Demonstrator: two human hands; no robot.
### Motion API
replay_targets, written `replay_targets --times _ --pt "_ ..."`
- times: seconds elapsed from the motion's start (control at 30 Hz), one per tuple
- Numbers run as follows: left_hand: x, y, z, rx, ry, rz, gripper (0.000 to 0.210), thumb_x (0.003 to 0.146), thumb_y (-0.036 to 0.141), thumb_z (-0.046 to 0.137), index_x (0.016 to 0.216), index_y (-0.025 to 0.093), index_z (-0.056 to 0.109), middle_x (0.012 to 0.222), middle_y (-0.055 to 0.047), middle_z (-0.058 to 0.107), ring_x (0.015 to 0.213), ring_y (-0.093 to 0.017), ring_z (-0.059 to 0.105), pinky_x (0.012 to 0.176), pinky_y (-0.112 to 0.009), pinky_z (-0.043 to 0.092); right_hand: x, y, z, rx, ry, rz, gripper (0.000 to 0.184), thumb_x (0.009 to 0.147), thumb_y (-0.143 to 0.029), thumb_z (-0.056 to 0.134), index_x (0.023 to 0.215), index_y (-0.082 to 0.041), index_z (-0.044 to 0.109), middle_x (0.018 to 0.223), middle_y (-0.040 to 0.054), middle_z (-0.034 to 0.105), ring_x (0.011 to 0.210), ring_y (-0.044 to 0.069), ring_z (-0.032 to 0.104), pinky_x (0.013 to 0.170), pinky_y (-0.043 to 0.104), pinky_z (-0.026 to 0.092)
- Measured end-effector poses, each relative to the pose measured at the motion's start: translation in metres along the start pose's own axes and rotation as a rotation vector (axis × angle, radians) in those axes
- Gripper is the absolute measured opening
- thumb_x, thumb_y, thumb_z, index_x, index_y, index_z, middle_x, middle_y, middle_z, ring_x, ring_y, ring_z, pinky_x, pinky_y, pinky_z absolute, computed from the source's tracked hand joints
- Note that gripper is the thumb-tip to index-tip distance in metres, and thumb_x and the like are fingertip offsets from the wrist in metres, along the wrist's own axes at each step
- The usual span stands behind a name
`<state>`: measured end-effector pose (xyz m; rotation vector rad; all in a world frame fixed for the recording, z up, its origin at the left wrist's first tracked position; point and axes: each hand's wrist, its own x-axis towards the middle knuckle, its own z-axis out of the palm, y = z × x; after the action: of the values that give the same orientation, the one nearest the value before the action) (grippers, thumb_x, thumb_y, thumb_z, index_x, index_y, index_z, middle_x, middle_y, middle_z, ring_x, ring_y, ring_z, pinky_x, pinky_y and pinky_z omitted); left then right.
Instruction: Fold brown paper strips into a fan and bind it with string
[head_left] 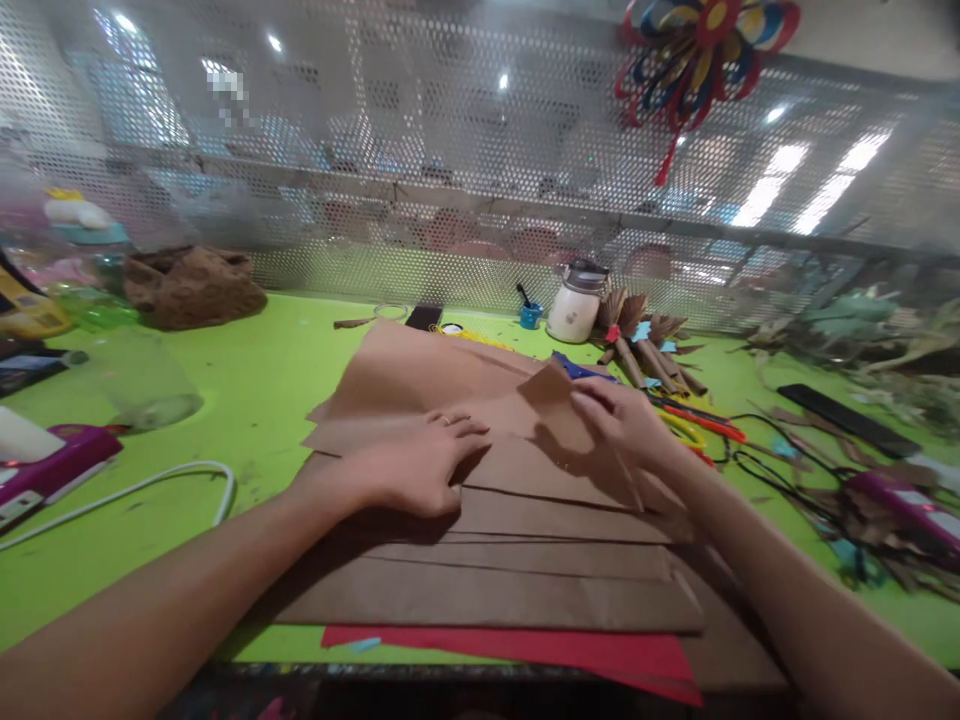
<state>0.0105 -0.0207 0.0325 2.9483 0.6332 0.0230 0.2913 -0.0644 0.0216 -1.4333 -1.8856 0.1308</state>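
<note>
Several sheets of brown kraft paper point(495, 600) lie in an uneven stack in front of me. My left hand point(412, 460) rests on the top sheet point(420, 375) with its fingers spread, a ring on one of them. Between thumb and fingers, my right hand point(619, 415) pinches the right edge of a brown sheet, whose corner point(551, 388) is lifted and casts a shadow below. Red paper point(517, 648) sticks out from under the stack at the table's front edge.
On the green table point(285, 345), scissors point(701, 422), black cords and paper scraps lie at right, near rolled paper pieces point(637, 355). A white jar point(576, 305) and blue pot point(529, 314) stand behind. Left are a clear bottle point(146, 385) and a purple power strip point(75, 460).
</note>
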Motion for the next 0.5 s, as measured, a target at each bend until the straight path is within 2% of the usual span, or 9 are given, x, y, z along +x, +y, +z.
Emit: replay_targets --times 0.03,0.1,0.17,0.3,0.4,0.5 --pt "-0.002 -0.001 -0.001 0.038 -0.062 0.026 0.069 0.071 0.027 0.057 0.137 0.019 0.039 0.145 -0.011 0.038 0.133 -0.032 0.030 0.106 -0.045 0.029 0.003 0.010 -0.005 0.011 0.047 0.023 0.025 0.087 -0.030 0.049 0.096 -0.014 0.065 0.091 0.0083 0.068 0.084 0.021 0.061 0.075 0.032 0.046" --pt "-0.004 -0.002 0.000 0.083 -0.084 0.017 0.068 0.070 0.023 0.056 0.136 0.019 0.041 0.143 -0.010 0.040 0.131 -0.032 0.033 0.104 -0.045 0.032 0.006 0.024 -0.013 0.055 0.129 0.083 0.027 0.087 -0.034 0.049 0.094 -0.014 0.066 0.082 0.0057 0.067 0.076 0.019 0.060 0.069 0.029 0.046" --pt "-0.002 -0.004 0.004 0.130 -0.009 -0.025 0.058 0.073 0.016 0.051 0.131 0.019 0.045 0.135 -0.012 0.049 0.124 -0.030 0.043 0.099 -0.043 0.037 0.007 0.030 -0.018 0.111 0.187 0.127 0.028 0.086 -0.037 0.051 0.093 -0.015 0.066 0.076 0.0036 0.065 0.069 0.017 0.059 0.063 0.027 0.046" --pt "0.005 -0.006 0.009 0.189 0.133 -0.020 0.031 0.081 0.008 0.042 0.107 0.013 0.060 0.103 -0.013 0.064 0.099 -0.023 0.058 0.089 -0.037 0.043 0.007 0.026 -0.020 0.143 0.225 0.141 0.030 0.084 -0.039 0.053 0.093 -0.015 0.067 0.073 0.0023 0.062 0.067 0.016 0.056 0.061 0.026 0.045" --pt "0.009 0.008 0.009 0.248 0.136 -0.003 0.026 0.080 0.006 0.043 0.096 0.010 0.063 0.088 -0.013 0.065 0.085 -0.022 0.060 0.081 -0.035 0.046 0.007 0.023 -0.021 0.155 0.242 0.155 0.032 0.084 -0.041 0.053 0.094 -0.015 0.067 0.073 0.0025 0.062 0.065 0.015 0.055 0.059 0.026 0.044" --pt "0.009 0.034 0.013 0.333 0.034 -0.010 0.026 0.078 0.004 0.042 0.091 0.008 0.064 0.082 -0.015 0.064 0.072 -0.022 0.059 0.069 -0.036 0.048 0.008 0.026 -0.024 0.184 0.272 0.169 0.033 0.082 -0.043 0.055 0.093 -0.015 0.067 0.075 0.0032 0.063 0.065 0.015 0.055 0.058 0.026 0.045"
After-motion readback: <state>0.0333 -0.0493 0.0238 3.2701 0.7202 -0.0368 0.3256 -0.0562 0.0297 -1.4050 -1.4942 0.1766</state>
